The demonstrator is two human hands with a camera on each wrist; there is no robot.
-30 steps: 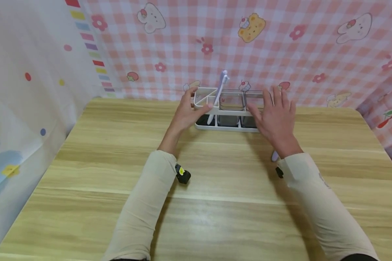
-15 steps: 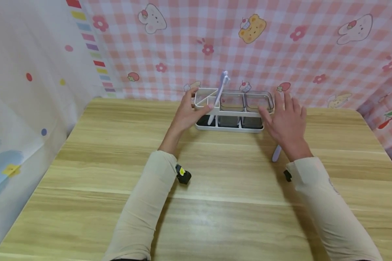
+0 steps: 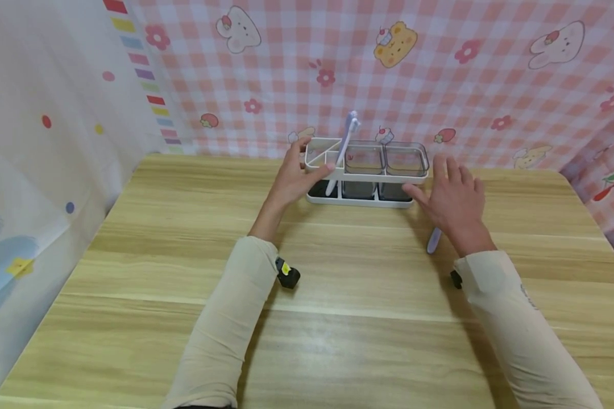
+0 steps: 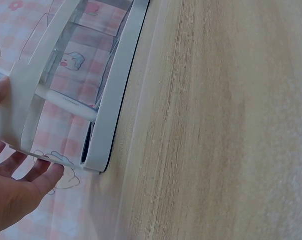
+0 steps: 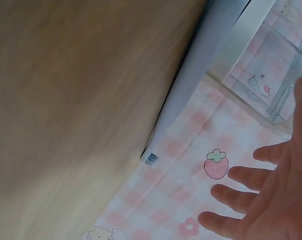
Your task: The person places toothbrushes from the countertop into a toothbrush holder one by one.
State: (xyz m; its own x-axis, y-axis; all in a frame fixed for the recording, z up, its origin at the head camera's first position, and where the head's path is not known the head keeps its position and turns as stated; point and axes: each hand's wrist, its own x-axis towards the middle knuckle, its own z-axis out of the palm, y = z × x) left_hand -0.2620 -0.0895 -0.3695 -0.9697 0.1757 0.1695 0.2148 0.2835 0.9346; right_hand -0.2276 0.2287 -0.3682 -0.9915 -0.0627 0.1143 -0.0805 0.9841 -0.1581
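A white two-tier toothbrush holder (image 3: 365,178) stands at the back of the table, with two clear cups (image 3: 406,159) set in its middle and right openings. One lavender-and-white toothbrush (image 3: 349,133) leans upright in its left part. My left hand (image 3: 293,176) grips the holder's left end, thumb on the front and fingers round the side and back; the left wrist view shows the fingers (image 4: 38,177) at the end wall. Just off the holder's right end is my right hand (image 3: 457,199), fingers spread and holding nothing. Partly beneath it lies a second lavender toothbrush (image 3: 433,241).
The wooden table (image 3: 337,341) spreads out in front of the holder. Directly behind its back edge hangs a pink checked cloth (image 3: 286,68). A white printed cloth (image 3: 46,170) hangs at the left. A small black camera (image 3: 288,274) is worn on the left wrist.
My right hand has come off the holder's right end and moved right and slightly nearer, uncovering the right cup and more of the lying toothbrush. My left hand and the holder have stayed put.
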